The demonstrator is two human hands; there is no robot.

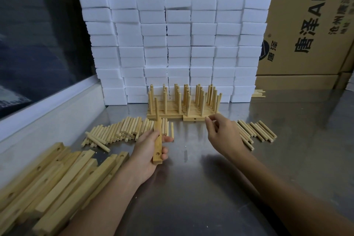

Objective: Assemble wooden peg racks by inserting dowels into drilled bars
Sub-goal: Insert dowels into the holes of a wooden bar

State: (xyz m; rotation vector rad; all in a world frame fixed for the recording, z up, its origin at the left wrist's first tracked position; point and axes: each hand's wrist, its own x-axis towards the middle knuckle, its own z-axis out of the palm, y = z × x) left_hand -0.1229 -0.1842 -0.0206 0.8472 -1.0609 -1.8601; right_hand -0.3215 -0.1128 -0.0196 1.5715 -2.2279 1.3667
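Drilled bar (157, 142) gripped by left hand (147, 151) fingers; right hand (223, 133) fingers loosely curled, empty, beside dowels (255, 133).

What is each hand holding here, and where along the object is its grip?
The left hand grips a drilled bar around its middle, one dowel already standing in it. The right hand holds nothing visible.

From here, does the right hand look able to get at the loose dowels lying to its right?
Probably yes: the right hand is empty, just beside the loose dowels, with nothing between them.
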